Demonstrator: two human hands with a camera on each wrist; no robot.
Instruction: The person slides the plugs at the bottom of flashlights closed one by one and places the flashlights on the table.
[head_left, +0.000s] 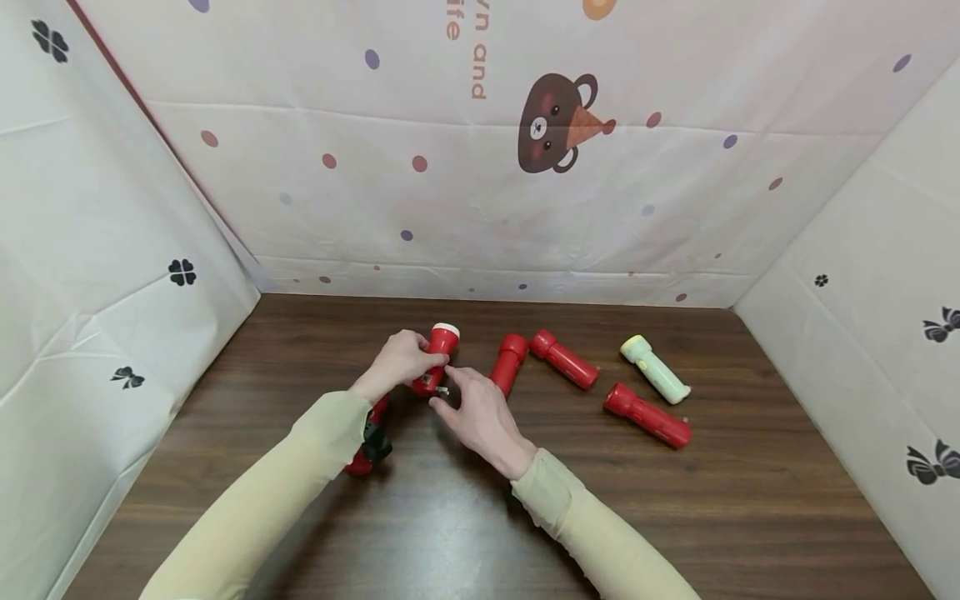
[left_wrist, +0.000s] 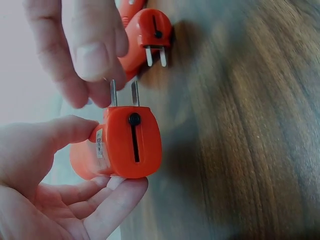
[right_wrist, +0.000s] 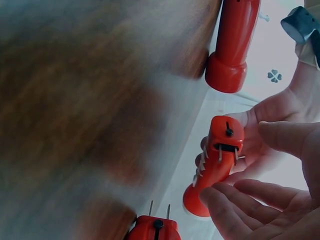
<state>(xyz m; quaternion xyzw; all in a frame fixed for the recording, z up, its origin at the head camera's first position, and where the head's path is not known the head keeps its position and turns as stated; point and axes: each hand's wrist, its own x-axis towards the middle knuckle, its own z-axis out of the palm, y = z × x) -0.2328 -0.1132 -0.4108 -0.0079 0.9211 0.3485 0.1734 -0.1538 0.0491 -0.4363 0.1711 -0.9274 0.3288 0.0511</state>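
Observation:
My left hand [head_left: 401,358] grips a red flashlight [head_left: 442,340] around its body, thumb on one side and fingers on the other. Its white-rimmed head points away, toward the back wall. In the left wrist view the flashlight's tail end shows a black slider [left_wrist: 134,120] in a slot, with two metal prongs [left_wrist: 135,93] sticking out. My right hand [head_left: 483,412] is close beside that tail end, its fingers loosely spread and its fingertips right by the prongs. The right wrist view shows the right thumb and fingers apart, either side of the flashlight [right_wrist: 220,167].
To the right on the brown wooden table [head_left: 750,500] lie red flashlights [head_left: 508,364], [head_left: 564,358], [head_left: 647,414] and a pale green flashlight [head_left: 655,369]. Another red flashlight [head_left: 360,463] lies partly hidden under the left sleeve. Patterned white sheets [head_left: 465,208] stand around the table.

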